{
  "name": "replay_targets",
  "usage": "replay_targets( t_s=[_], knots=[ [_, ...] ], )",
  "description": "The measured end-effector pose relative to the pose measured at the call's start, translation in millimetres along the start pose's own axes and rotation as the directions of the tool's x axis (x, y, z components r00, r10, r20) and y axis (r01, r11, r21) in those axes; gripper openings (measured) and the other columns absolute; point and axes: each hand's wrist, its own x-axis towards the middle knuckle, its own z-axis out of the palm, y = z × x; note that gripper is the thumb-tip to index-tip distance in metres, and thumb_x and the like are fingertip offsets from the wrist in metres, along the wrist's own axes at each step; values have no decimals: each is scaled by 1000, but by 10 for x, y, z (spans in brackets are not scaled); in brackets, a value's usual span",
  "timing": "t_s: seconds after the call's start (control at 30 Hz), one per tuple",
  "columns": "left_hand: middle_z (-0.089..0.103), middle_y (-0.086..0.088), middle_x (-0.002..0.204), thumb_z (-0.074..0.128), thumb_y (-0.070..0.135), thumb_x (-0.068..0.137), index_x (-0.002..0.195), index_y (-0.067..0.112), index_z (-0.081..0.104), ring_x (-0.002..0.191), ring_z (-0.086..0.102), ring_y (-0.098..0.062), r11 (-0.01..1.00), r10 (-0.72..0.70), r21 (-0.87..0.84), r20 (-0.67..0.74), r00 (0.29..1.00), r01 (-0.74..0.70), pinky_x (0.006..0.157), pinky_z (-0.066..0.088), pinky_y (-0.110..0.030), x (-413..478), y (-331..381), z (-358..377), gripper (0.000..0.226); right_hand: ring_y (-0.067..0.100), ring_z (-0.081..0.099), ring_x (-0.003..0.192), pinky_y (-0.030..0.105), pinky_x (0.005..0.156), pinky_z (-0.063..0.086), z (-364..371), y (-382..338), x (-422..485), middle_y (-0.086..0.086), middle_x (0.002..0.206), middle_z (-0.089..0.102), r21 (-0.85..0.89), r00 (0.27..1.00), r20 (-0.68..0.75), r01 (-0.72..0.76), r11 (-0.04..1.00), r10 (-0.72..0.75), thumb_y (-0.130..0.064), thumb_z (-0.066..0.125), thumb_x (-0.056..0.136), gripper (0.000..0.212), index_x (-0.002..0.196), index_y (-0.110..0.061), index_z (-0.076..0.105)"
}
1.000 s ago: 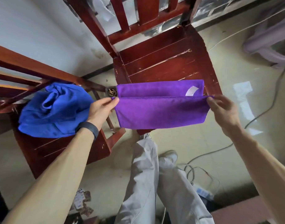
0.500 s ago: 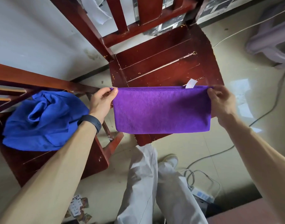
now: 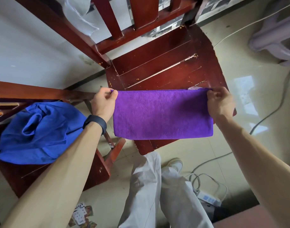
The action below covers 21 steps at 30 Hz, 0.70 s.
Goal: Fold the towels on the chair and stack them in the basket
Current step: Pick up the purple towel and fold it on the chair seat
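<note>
Center frame: fuzzy purple towel, flat rectangle; left hand & right hand fingers pinch top corners. Lower left: crumpled blue towel on glossy wood chair.

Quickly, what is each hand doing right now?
Left hand: pinches a top corner of the purple towel.
Right hand: pinches its other top corner.

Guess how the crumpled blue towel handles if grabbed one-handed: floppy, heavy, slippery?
Likely floppy: the blue towel lies bunched in soft folds on the chair seat, so it should sag and unfurl when lifted. Probably light; the similar purple towel hangs from fingertip pinches. Its matte nap suggests little slip.
</note>
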Motion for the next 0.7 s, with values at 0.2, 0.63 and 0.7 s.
replay_targets(
  t_s=[0.2,0.63,0.7],
  knots=[
    [65,9,87,60,29,94,100,22,62,80,60,-14,997,73,34,-82,994,-70,73,45,-25,-105,-16,35,9,31,61,102,36,92,45,52,43,-12,7,97,70,-32,993,-58,96,995,-98,-31,55,92,20,103,-15,61],
    [42,-12,148,53,43,92,139,18,51,135,38,-35,707,592,528,-76,803,-471,106,34,-48,-598,-107,370,54,34,49,116,46,92,40,283,159,-692,10,126,57,-355,835,-152,454,817,-529,-34,56,94,33,123,-19,62],
    [24,-13,160,48,52,93,150,21,37,148,18,-37,647,579,554,91,810,-524,116,23,-53,-750,-187,555,66,30,42,137,48,109,31,432,223,-806,6,146,50,-429,781,6,566,704,-625,-40,52,97,44,138,-23,56]
  ],
)
